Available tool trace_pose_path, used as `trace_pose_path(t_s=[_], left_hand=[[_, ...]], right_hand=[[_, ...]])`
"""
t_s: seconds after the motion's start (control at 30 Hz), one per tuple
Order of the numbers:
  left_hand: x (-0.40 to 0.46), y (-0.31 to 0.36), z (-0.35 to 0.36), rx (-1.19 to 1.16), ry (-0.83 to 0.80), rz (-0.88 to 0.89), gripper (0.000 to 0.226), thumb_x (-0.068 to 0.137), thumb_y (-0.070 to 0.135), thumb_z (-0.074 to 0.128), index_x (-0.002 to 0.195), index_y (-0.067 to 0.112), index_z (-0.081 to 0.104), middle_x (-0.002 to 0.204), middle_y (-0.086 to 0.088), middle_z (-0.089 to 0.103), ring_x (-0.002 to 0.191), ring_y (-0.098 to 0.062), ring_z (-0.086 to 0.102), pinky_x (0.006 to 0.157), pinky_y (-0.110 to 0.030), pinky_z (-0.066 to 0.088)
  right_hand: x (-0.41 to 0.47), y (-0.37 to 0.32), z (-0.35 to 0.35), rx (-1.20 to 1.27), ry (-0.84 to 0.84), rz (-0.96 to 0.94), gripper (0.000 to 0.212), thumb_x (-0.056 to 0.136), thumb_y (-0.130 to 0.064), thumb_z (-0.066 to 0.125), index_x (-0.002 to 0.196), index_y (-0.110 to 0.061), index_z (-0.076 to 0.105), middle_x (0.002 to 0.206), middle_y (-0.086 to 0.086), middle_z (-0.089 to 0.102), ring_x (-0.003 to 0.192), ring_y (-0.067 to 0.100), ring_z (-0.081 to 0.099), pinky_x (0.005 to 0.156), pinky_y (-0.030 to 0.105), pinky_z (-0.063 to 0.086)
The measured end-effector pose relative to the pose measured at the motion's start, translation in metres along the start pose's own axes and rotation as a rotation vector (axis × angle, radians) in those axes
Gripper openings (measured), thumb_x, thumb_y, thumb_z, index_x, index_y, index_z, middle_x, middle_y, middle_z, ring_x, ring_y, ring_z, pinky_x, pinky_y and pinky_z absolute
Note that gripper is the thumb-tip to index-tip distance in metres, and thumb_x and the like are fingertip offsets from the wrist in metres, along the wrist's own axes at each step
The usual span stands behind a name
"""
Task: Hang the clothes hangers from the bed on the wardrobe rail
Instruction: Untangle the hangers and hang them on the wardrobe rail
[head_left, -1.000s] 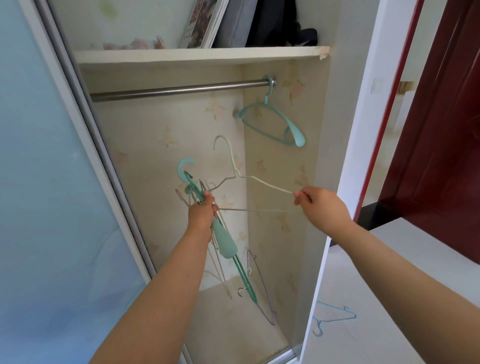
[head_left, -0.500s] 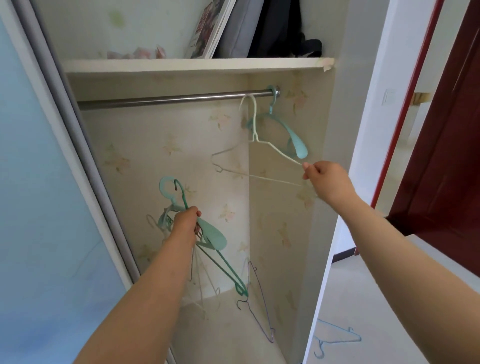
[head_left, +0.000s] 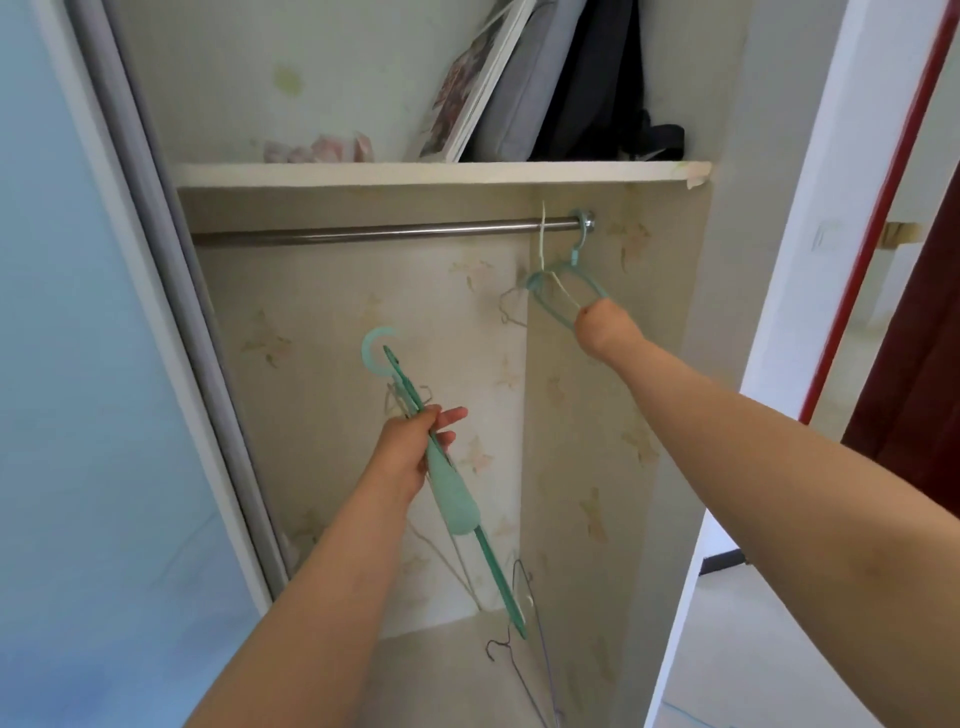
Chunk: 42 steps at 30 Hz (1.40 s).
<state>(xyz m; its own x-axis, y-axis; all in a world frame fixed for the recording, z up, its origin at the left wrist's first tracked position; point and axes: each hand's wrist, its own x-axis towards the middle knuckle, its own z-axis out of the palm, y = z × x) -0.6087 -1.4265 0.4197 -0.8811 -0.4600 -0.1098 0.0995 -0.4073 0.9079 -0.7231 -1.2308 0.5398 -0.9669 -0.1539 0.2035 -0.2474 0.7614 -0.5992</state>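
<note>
Your left hand (head_left: 402, 457) sits low and near you in the wardrobe opening, its grip clamped around a bundle of hangers (head_left: 447, 483), teal plastic mixed with thin wire ones, whose long axis runs steeply from the teal hook at upper left down toward the wardrobe floor at lower right. Above and farther in, the wardrobe rail (head_left: 384, 232) runs left to right under the shelf (head_left: 441, 171), bare along most of its length. At its right end the white wire hanger (head_left: 544, 249) has its hook over the rail, just beside the teal hanger (head_left: 563, 291) already hung there. Your right hand (head_left: 602, 325) is the nearer one to the rail, its grip closed on the white hanger's lower right arm. The bundle lies well below and left of that hand, so I judge the next hanger comes from there.
</note>
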Motion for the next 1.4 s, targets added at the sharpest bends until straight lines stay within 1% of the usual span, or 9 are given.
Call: trace_pose_path(t_s=[0.27,0.43,0.57,0.73,0.87,0.97,1.07,1.27,1.4], left_hand=[[-0.016,0.009,-0.013,0.057,-0.059,0.037,0.017,0.101,0.013,0.046,0.115,0.005,0.049,0.076,0.001,0.075,0.055,-0.006,0.065,0.059,-0.017,0.05],[-0.024,0.006,-0.016,-0.08,-0.104,-0.005,0.011,0.1,0.009,0.047,0.105,0.003,0.053,0.078,-0.004,0.075,0.064,-0.011,0.071,0.058,-0.019,0.055],[-0.03,0.0,-0.013,-0.095,-0.148,-0.017,0.012,0.101,0.013,0.045,0.094,0.012,0.054,0.084,0.001,0.076,0.07,-0.009,0.072,0.074,-0.022,0.05],[-0.03,-0.009,-0.01,-0.206,-0.159,-0.02,0.012,0.103,0.014,0.04,0.097,0.015,0.051,0.088,0.004,0.076,0.075,-0.007,0.071,0.075,-0.021,0.049],[-0.026,-0.02,-0.014,-0.208,-0.132,0.015,0.012,0.103,0.013,0.038,0.102,0.016,0.05,0.093,0.004,0.075,0.084,-0.008,0.072,0.075,-0.021,0.048],[-0.025,-0.026,-0.015,-0.193,-0.091,0.038,0.013,0.103,0.014,0.04,0.097,0.017,0.05,0.095,0.002,0.075,0.087,-0.012,0.072,0.08,-0.023,0.048],[-0.024,-0.027,-0.017,-0.164,-0.071,0.046,0.014,0.104,0.02,0.038,0.096,0.014,0.048,0.095,-0.001,0.075,0.086,-0.016,0.073,0.074,-0.024,0.05],[-0.018,-0.03,-0.032,-0.002,-0.028,-0.039,0.009,0.1,0.018,0.049,0.093,0.014,0.055,0.079,0.0,0.075,0.071,-0.014,0.071,0.074,-0.026,0.049],[-0.006,-0.042,-0.06,0.055,0.095,-0.103,0.006,0.096,0.011,0.052,0.091,0.012,0.055,0.06,0.002,0.066,0.041,-0.005,0.05,0.048,-0.018,0.041]], right_hand=[[0.016,0.032,0.018,-0.253,0.069,-0.061,0.034,0.099,-0.002,0.036,0.127,0.0,0.055,0.13,0.014,0.059,0.121,0.028,0.056,0.098,0.034,0.044],[-0.004,0.049,0.043,0.291,0.21,0.185,0.056,0.096,-0.018,0.049,0.141,0.006,0.027,0.142,0.025,0.036,0.129,0.04,0.04,0.105,0.04,0.034],[-0.059,0.062,0.086,0.292,0.412,-0.035,0.068,0.087,-0.016,0.06,0.143,0.0,0.024,0.134,0.02,0.033,0.121,0.037,0.04,0.103,0.04,0.033],[-0.126,0.056,0.111,0.209,-0.424,-0.17,0.056,0.092,-0.057,0.045,0.125,-0.012,0.047,0.119,0.004,0.056,0.1,0.02,0.058,0.085,0.031,0.046],[-0.16,0.061,0.112,0.064,-0.953,-0.298,0.089,0.081,-0.062,0.06,0.15,-0.024,0.017,0.149,-0.008,0.026,0.131,0.013,0.038,0.102,0.029,0.041],[-0.168,0.077,0.122,0.02,-0.932,-0.302,0.089,0.085,-0.04,0.068,0.151,-0.028,0.01,0.152,-0.001,0.03,0.131,0.015,0.041,0.108,0.03,0.034],[-0.168,0.085,0.133,0.108,-0.772,-0.184,0.049,0.097,-0.019,0.046,0.144,-0.02,0.029,0.119,0.002,0.058,0.08,0.014,0.061,0.078,0.029,0.046],[-0.153,0.098,0.099,0.249,-0.591,-0.041,0.035,0.095,-0.043,0.052,0.119,-0.017,0.052,0.097,0.002,0.073,0.057,0.01,0.051,0.06,0.024,0.045],[-0.131,0.109,0.047,0.295,-0.645,0.043,0.049,0.095,-0.048,0.048,0.11,-0.002,0.057,0.092,0.009,0.075,0.048,0.019,0.049,0.047,0.024,0.037]])
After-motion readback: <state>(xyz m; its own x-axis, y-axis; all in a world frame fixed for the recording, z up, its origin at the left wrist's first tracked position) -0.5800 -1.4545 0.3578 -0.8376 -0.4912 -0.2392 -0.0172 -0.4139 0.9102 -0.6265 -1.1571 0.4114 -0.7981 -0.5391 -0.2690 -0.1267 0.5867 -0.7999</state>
